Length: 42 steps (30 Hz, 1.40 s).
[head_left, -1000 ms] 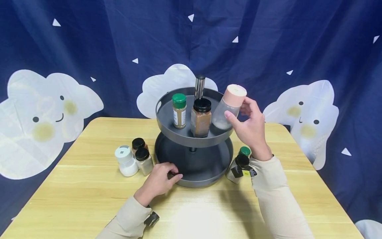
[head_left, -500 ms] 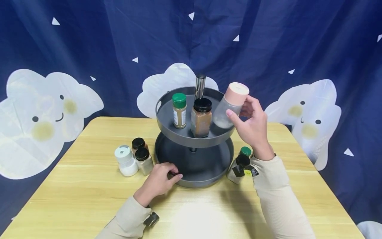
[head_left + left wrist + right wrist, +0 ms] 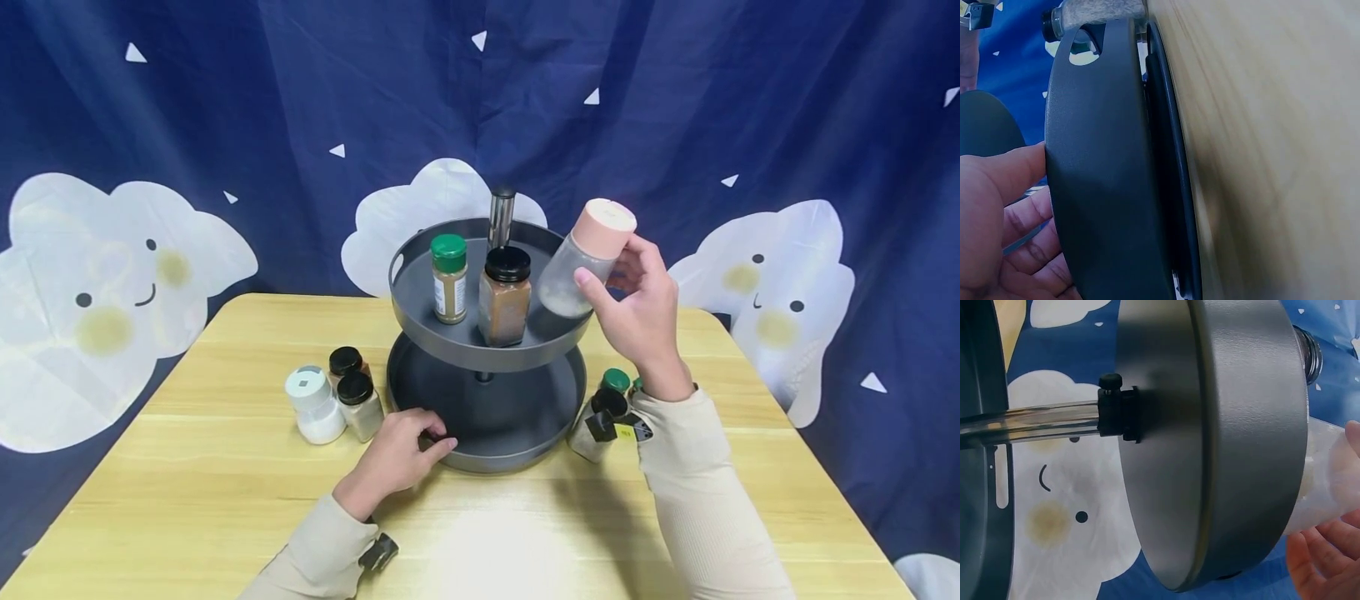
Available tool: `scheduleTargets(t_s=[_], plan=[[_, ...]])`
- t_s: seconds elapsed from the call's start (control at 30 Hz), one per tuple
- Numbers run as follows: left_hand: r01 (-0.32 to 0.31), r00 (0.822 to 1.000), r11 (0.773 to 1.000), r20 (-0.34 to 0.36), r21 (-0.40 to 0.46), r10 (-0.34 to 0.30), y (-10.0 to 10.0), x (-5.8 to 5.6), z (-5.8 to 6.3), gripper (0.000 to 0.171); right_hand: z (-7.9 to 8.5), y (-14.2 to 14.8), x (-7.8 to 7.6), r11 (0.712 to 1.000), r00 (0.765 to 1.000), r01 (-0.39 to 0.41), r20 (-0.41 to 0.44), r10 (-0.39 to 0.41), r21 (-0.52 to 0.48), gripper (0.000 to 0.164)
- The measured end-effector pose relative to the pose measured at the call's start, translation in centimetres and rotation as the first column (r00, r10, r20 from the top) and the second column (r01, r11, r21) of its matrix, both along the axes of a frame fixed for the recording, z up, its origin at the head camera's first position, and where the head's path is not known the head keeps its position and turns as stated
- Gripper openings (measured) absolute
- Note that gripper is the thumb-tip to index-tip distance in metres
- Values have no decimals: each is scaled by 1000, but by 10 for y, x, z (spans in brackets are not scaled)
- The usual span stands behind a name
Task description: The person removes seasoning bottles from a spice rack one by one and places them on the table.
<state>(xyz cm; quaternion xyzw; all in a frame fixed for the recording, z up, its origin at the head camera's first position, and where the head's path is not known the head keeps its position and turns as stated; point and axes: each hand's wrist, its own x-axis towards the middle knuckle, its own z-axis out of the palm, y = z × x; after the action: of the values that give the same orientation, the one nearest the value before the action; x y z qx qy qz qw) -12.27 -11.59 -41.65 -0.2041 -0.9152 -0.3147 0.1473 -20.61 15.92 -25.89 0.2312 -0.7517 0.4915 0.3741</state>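
A curtained-off tabletop set — whether home or studio, one cannot tell: a blue cloth [image 3: 300, 83] printed with smiling clouds [image 3: 67, 267] fills the background beyond the far edge and far corners of a wooden table [image 3: 187, 483].

Round dark-grey trays [image 3: 483, 357]: two, stacked
Clear jars with black lids [image 3: 504, 308]: four
Jars with round green lids [image 3: 450, 292]: at least two
Frosted bottle with pink cap [image 3: 568, 279]: one
White-lidded round jar [image 3: 318, 414]: one
Bare hands [image 3: 643, 317]: two
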Motion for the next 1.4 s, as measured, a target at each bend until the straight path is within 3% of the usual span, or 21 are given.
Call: scheduleTargets(t_s=[0.33, 0.57, 1.07, 1.4], plan=[[-7, 1000, 1000, 14, -4, 7, -1, 0, -2, 13, 1, 4, -2, 999, 999, -27, -40, 26, -17, 48], [-9, 1000, 1000, 13, -4, 10, 0, 0, 0, 13, 5, 7, 0, 999, 999, -5, -54, 3, -36, 46], [-10, 1000, 1000, 9, 4, 10, 0, 1, 0, 12, 8, 16, 5, 995, 1000, -7, -27, 4, -97, 44], [-12, 1000, 1000, 18, 10, 12, 1, 0, 1, 12, 2, 31, 7, 991, 999, 37, -35, -41, -131, 46]])
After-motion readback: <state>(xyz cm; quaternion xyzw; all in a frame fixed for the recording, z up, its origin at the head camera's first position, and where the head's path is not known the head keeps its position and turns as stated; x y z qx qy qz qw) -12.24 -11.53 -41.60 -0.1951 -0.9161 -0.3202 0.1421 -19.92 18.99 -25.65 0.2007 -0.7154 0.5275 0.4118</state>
